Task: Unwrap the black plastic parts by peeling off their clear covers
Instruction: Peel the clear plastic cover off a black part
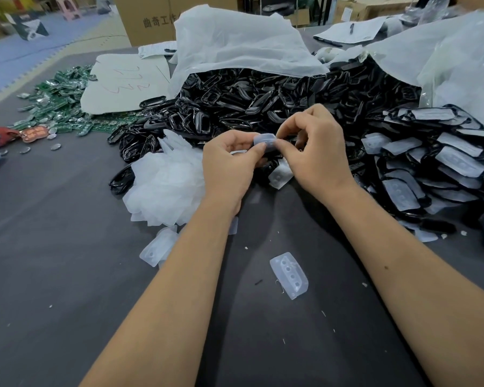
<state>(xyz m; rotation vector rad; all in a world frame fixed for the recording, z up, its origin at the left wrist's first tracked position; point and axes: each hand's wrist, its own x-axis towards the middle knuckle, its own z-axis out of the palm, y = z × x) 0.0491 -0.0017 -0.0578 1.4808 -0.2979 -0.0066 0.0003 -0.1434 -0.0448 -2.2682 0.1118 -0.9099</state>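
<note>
Both hands meet above the dark table (pixel 67 275), in front of the piles. My left hand (pixel 229 166) and my right hand (pixel 316 152) pinch one small covered part between their fingertips; its clear cover (pixel 264 140) shows, while the black part beneath is mostly hidden by fingers. A heap of black plastic frames (pixel 249 104) lies behind the hands. Covered black parts (pixel 430 169) are stacked at the right. A mound of peeled clear covers (pixel 165 182) sits left of my left hand.
Loose clear covers lie near my forearms, one (pixel 289 275) between them and one (pixel 157 247) at the left. White plastic bags (pixel 235 43) drape over the piles. Green circuit boards (pixel 59 104) are scattered at far left, beside a white sheet (pixel 123 82). Cardboard boxes (pixel 143 18) stand behind.
</note>
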